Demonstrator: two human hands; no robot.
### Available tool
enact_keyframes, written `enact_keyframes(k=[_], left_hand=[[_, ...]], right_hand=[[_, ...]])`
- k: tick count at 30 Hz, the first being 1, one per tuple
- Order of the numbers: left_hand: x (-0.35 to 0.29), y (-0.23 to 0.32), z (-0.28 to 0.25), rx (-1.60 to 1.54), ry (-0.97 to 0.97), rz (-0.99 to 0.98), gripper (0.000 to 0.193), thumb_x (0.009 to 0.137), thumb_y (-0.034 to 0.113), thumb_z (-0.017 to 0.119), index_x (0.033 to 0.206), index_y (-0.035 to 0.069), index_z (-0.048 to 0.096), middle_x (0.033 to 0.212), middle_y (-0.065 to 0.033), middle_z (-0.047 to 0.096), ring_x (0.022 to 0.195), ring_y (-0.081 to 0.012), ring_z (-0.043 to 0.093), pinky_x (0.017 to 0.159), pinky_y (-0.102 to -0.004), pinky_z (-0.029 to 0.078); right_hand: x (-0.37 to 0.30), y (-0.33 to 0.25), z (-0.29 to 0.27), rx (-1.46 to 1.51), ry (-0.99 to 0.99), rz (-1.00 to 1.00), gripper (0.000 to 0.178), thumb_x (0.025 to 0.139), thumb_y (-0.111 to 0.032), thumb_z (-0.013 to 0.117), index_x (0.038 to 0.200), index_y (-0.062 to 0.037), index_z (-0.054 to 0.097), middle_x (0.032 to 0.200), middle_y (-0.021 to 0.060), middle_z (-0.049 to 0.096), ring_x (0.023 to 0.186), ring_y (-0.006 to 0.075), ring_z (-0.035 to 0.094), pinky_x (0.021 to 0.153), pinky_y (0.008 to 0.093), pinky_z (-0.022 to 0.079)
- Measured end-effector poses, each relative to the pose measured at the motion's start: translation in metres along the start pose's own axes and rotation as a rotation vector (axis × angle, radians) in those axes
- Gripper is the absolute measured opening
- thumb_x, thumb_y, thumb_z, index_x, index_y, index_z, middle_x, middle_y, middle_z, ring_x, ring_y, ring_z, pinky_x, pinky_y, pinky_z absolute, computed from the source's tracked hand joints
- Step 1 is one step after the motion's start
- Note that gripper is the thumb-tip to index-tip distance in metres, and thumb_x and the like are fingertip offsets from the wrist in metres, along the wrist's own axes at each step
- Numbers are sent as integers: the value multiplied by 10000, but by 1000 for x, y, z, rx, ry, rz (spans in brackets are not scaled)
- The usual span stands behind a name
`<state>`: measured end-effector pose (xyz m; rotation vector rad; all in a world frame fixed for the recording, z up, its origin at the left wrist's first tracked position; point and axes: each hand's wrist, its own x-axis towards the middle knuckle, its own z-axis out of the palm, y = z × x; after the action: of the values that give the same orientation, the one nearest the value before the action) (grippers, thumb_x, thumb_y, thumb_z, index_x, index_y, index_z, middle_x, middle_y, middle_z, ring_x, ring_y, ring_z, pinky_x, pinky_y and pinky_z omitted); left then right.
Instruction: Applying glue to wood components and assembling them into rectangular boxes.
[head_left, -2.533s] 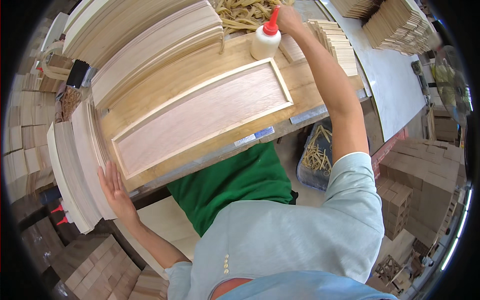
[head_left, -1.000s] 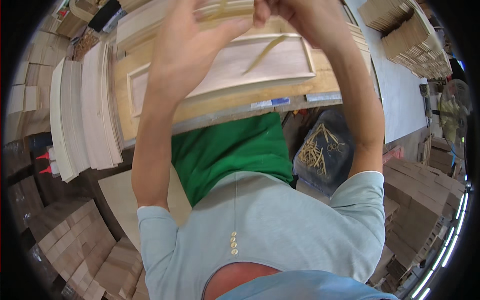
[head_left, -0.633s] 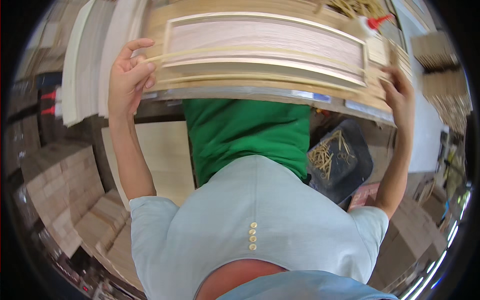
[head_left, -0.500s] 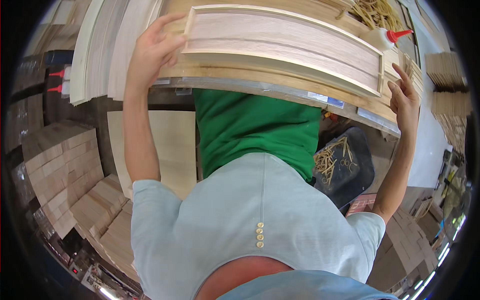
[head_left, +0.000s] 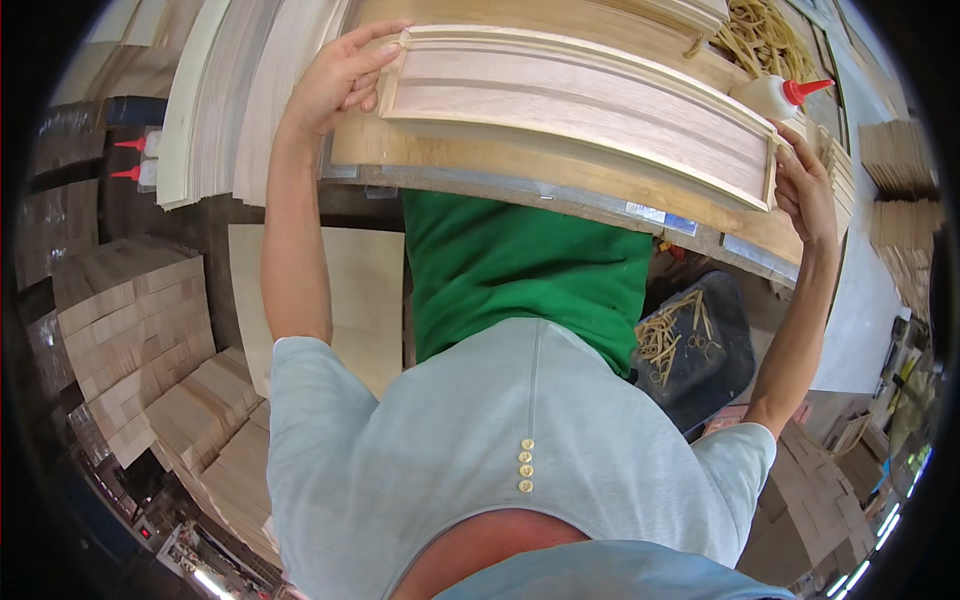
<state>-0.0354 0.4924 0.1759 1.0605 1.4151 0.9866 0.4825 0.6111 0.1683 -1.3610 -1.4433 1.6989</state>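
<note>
A long, shallow wooden tray (head_left: 580, 110) with thin raised rims and a pale panel inside lies across the workbench (head_left: 450, 150), slightly slanted. My left hand (head_left: 338, 84) grips its left end, thumb and forefinger at the far corner and the other fingers curled. At the opposite end, my right hand (head_left: 808, 190) has its thumb and forefinger on the short rim, the remaining fingers bent below. Just beyond the right end is a white glue bottle (head_left: 768, 98) with a red nozzle.
Stacked thin boards (head_left: 225, 110) stand to the left of the tray. Rubber bands (head_left: 762, 40) are heaped at the back right. Below the bench, a black tub (head_left: 715, 340) contains more bands. Wooden blocks (head_left: 135, 330) are piled at lower left; a large pale sheet (head_left: 350, 290) is beside me.
Both hands have closed onto the tray's ends; the right fingers were apart from it before. The whole view has shifted slightly, with the tray appearing a little lower and further right.
</note>
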Motion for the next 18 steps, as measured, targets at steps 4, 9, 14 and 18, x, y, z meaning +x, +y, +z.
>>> enact_keyframes(k=[4, 9, 14, 18], left_hand=[[25, -19, -6, -179, 110, 15, 286, 949, 172, 573, 1164, -14, 610, 533, 92, 389, 377, -2, 307, 407, -203, 334], [55, -58, -18, -658, -96, -72, 223, 962, 146, 542, 1073, -30, 623, 543, 86, 400, 391, 1, 326, 418, -192, 348], [34, -42, -4, -309, 68, -44, 278, 977, 221, 534, 1100, -8, 632, 786, 19, 589, 631, -31, 530, 560, -194, 449], [19, -27, 3, 152, 264, 55, 300, 970, 271, 552, 1136, 37, 638, 987, -29, 652, 883, -86, 595, 733, -250, 489]], right_hand=[[26, 8, -5, 168, 113, 7, 205, 985, -145, 526, 1114, -1, 591, 670, -61, 454, 445, -6, 294, 360, 153, 232], [33, 26, -22, 325, -21, 11, 195, 960, -98, 551, 1098, 31, 596, 691, -34, 529, 442, 2, 337, 363, 154, 286], [27, 36, -22, 150, 16, -89, 327, 964, -157, 562, 1233, 29, 568, 940, 51, 639, 690, 87, 561, 610, 227, 482], [16, 28, -13, -92, 107, -123, 425, 972, -291, 560, 1288, -6, 561, 1149, 88, 628, 1019, 166, 594, 912, 316, 479]])
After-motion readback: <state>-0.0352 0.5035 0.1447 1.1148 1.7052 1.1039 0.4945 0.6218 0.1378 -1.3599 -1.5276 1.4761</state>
